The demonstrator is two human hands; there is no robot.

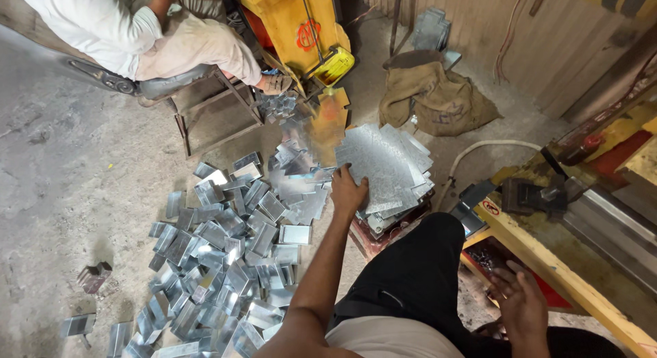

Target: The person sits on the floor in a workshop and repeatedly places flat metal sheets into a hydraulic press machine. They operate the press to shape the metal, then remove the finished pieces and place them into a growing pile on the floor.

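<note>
The left hand [348,192] lies at centre frame, palm down, fingers spread flat on the near left edge of the stack of flat metal sheets [387,168]. It presses on the top sheet; nothing is gripped between the fingers. The arm runs from the lower middle of the frame up toward the stack.

The stack sits just right of centre, on a low reddish support [373,240] whose edge shows beneath it. The sheets are galvanised, roughly rectangular and fanned unevenly, so corners project toward the right and upper right. The stack's long axis runs from lower left to upper right of the frame.

The right hand [521,305] is at lower right, fingers loosely open, holding nothing, above a red tray [494,257] beside a yellow frame rail [547,269]. Whether it touches the tray cannot be told.

Left of the stack, a pile of bent metal channel pieces [226,262] spreads across the concrete floor [68,166] toward the lower left, pieces lying at mixed angles. At upper centre stands a yellow machine [301,30]. A second person [137,30] sits at upper left on a metal stool [212,105]. A brown sack [438,95] lies at upper right.
</note>
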